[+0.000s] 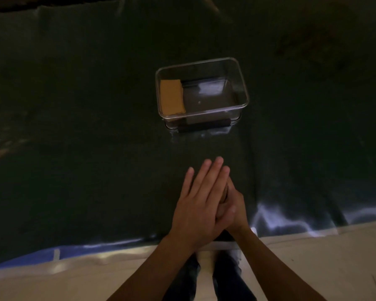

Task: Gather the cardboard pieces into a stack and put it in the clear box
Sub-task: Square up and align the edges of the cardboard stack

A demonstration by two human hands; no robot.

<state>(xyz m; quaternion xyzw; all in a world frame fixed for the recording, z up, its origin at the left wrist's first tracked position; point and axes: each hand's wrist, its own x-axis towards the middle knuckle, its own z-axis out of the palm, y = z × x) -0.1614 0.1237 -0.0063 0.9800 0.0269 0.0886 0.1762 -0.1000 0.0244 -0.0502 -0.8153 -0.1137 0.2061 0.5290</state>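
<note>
Nearest, the left hand (201, 198) and right hand (233, 206) are pressing palm to palm, fingers straight and together, gripping nothing visible. The clear box (240, 82) is sitting at twelve o'clock beyond their fingertips, its cardboard stack (172, 97) lying inside against the nine o'clock wall, long axis running near to far.

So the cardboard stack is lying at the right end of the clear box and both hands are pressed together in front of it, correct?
Not quite. The head view shows the cardboard stack at the left end of the clear box, not the right. The left hand and right hand are indeed pressed together in front of it.
</note>
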